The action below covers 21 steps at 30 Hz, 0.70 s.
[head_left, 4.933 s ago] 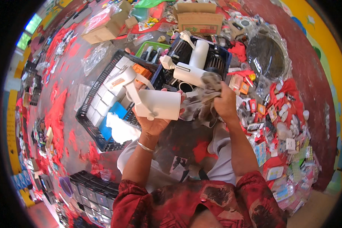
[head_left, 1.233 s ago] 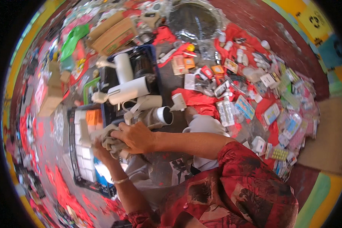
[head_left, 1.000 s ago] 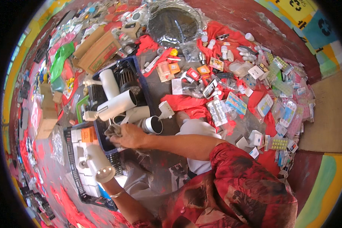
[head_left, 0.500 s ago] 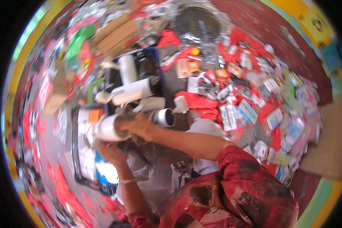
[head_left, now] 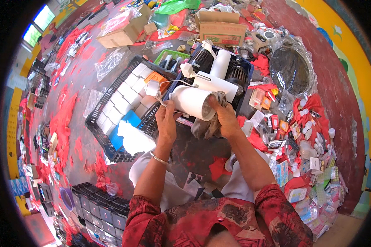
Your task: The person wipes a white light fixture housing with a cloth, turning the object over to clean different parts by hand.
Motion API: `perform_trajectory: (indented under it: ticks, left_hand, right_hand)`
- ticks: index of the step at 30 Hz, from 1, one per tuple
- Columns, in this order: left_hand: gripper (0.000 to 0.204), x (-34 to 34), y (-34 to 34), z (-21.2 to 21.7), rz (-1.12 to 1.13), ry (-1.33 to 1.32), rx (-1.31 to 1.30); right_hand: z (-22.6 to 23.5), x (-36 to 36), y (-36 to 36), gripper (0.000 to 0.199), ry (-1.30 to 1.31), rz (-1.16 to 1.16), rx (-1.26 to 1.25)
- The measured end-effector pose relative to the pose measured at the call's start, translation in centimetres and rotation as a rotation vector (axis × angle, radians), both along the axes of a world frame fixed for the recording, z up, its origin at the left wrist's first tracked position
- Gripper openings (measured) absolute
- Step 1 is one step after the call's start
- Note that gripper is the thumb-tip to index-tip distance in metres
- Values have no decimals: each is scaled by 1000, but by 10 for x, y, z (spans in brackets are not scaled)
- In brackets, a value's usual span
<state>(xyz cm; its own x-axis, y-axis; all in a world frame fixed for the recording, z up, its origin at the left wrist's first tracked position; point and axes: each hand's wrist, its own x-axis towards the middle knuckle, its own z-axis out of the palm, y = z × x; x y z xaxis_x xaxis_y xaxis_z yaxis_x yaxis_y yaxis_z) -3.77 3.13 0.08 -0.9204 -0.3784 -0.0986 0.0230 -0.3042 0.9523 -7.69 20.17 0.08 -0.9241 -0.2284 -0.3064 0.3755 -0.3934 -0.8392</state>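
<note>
A white cylindrical track light (head_left: 187, 99) is held up in front of me, its open end toward the right. A bent metal bracket joins it to a small white adapter box (head_left: 152, 87). My left hand (head_left: 167, 123) pinches the light's bracket side, fingers closed. My right hand (head_left: 226, 116) grips the open rim and has a grey-brown cloth (head_left: 206, 128) bunched in it; the thumb reaches inside the rim. Just beyond, a dark blue crate (head_left: 250, 76) holds more lights, among them a white one (head_left: 221, 64) and a black one (head_left: 237, 77).
To the left, a black basket (head_left: 95, 126) holds white boxes, with a white plastic bag (head_left: 135, 139) at its near corner. A green basket (head_left: 171, 52) and a cardboard box (head_left: 222, 33) stand farther back. Small packaged goods on red cloth (head_left: 315, 108) spread rightward. Black boxes (head_left: 99, 215) sit lower left.
The view has swung left and steadied. The track light has turned, its open end still toward my right hand, and my left hand has shifted from beneath it to its bracket side.
</note>
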Motion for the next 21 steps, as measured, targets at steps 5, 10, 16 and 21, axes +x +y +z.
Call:
perform_trajectory:
  ticks: [5, 10, 16, 21]
  left_hand:
    - [28, -3, -12, -21, -81, -15, -158]
    - [32, -5, -10, -27, -111, -59, 483]
    - [35, -10, -9, -28, 36, -126, 359]
    - [35, -12, -2, -26, 298, -239, -129]
  right_hand:
    - [6, 6, 2, 39, 167, 111, 41]
    - [17, 7, 1, 29, 103, 44, -65]
    - [41, 9, 11, 31, 98, -47, -294]
    - [32, 21, 1, 29, 347, 21, -75]
